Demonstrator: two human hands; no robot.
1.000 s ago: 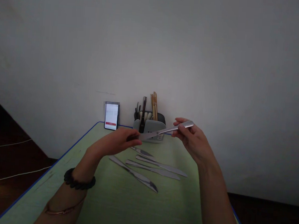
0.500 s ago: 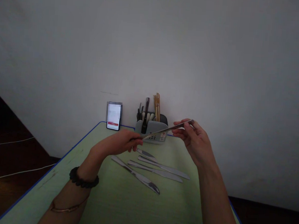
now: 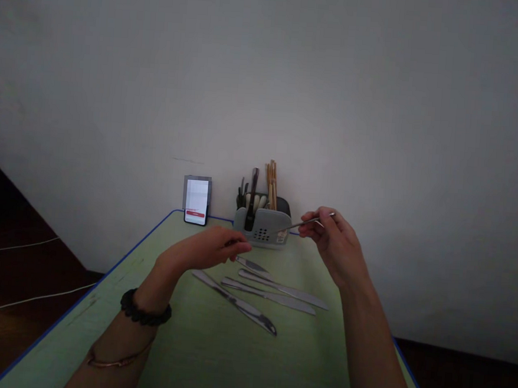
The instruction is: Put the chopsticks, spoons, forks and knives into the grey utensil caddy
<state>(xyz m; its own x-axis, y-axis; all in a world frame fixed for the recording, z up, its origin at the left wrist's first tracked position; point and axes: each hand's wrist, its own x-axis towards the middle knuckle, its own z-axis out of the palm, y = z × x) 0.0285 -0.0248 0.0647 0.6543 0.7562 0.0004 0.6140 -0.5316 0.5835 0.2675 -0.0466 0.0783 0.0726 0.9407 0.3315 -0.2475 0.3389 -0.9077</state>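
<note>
My right hand [image 3: 333, 237] pinches a metal table knife [image 3: 309, 221] near the end of its handle. Seen nearly edge-on, the knife points left and slightly down, and its blade blends into the grey holder behind it. To the left, my left hand [image 3: 217, 244] hovers over the table with fingers bent together; whether the blade tip reaches them cannot be made out. Below lie more table knives: one [image 3: 238, 303] slants toward the front, two run side by side, a middle knife [image 3: 269, 296] and a farther knife [image 3: 285, 288], and a short-looking knife [image 3: 254, 267] is partly hidden by my left hand.
A grey cutlery holder [image 3: 279, 219] with chopsticks [image 3: 271, 183], white handles and dark-handled cutlery stands against the wall. Left of it a phone [image 3: 196, 204] leans upright with its screen lit. The green table [image 3: 229, 369] has a blue edge. White cables run on the dark floor at left.
The held knife has turned about its length, from broad face showing to nearly edge-on. Both hands stay almost in place. The view has shifted slightly.
</note>
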